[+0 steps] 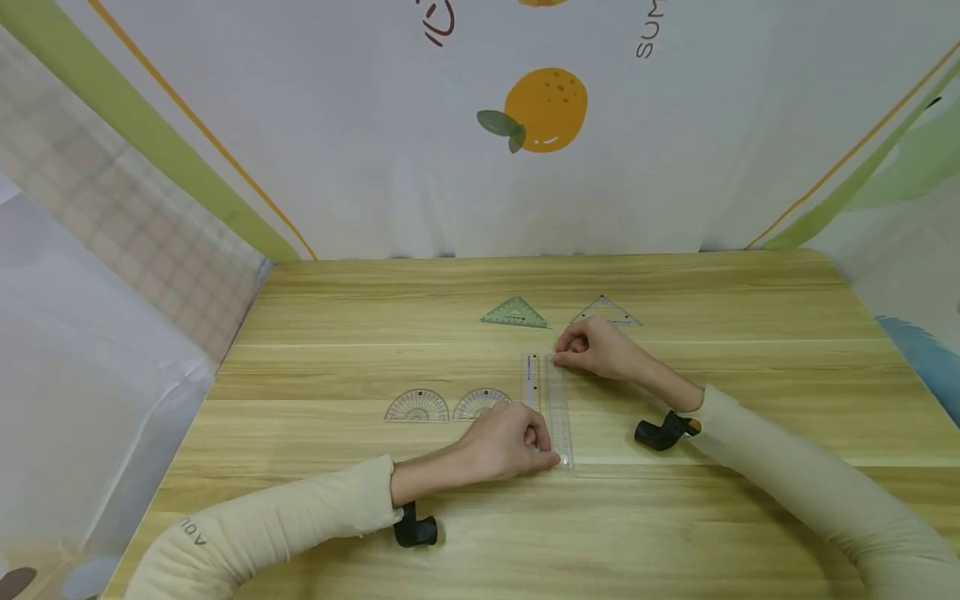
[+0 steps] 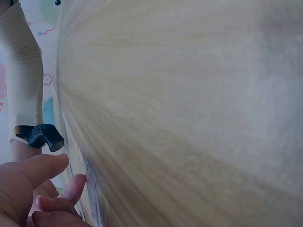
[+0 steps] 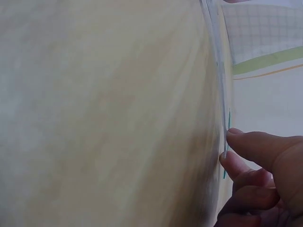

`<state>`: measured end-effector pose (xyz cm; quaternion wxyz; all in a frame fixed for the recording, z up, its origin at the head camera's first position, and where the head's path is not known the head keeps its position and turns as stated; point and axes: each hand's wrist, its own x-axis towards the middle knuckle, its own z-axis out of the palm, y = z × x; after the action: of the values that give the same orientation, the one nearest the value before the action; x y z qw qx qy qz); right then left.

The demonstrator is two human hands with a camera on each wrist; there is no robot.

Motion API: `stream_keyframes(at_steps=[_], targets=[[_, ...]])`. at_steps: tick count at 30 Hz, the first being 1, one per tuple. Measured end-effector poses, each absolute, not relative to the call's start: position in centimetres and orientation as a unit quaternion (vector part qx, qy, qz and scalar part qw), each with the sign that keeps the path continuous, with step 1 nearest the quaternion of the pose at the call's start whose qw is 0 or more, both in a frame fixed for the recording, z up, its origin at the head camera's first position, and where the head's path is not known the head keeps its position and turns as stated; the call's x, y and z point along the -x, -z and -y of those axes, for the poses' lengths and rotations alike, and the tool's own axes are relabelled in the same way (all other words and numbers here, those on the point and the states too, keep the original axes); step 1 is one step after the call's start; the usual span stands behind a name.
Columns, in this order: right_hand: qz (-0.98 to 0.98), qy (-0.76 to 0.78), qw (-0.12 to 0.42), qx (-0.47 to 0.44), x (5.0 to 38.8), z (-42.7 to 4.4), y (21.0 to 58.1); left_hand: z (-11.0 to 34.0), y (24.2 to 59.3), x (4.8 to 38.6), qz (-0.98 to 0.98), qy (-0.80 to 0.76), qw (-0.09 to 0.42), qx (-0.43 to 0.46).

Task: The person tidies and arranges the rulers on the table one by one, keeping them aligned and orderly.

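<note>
A long clear ruler [image 1: 558,408] lies lengthwise on the wooden table. My right hand [image 1: 600,346] pinches its far end between thumb and forefinger, as the right wrist view shows at the ruler's edge [image 3: 221,94]. At the near end, my left hand [image 1: 502,442] has a fingertip against the ruler [image 2: 92,184], while its thumb stands apart from the forefinger. Just left lies a shorter clear ruler [image 1: 531,379], partly behind my left hand. Two clear protractors sit farther left, one whole [image 1: 417,406] and one partly covered [image 1: 476,402] by that hand.
Beyond the rulers lie a green set square [image 1: 516,312] and a clear set square [image 1: 607,311], the latter partly behind my right hand. Black wrist devices hang below both sleeves, left [image 1: 414,527] and right [image 1: 663,432]. A printed cloth [image 1: 360,167] rises at the table's back edge.
</note>
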<state>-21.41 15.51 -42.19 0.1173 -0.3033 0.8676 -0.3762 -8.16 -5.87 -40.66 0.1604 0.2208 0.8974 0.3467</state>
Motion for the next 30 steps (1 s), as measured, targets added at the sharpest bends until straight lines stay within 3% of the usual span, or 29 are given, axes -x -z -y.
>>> stream_keyframes(at_steps=[30], targets=[[-0.872,0.375,0.115,0.291,21.33,-15.52,41.93,6.12,40.5,8.04,-0.898,-0.35,0.148,-0.222]])
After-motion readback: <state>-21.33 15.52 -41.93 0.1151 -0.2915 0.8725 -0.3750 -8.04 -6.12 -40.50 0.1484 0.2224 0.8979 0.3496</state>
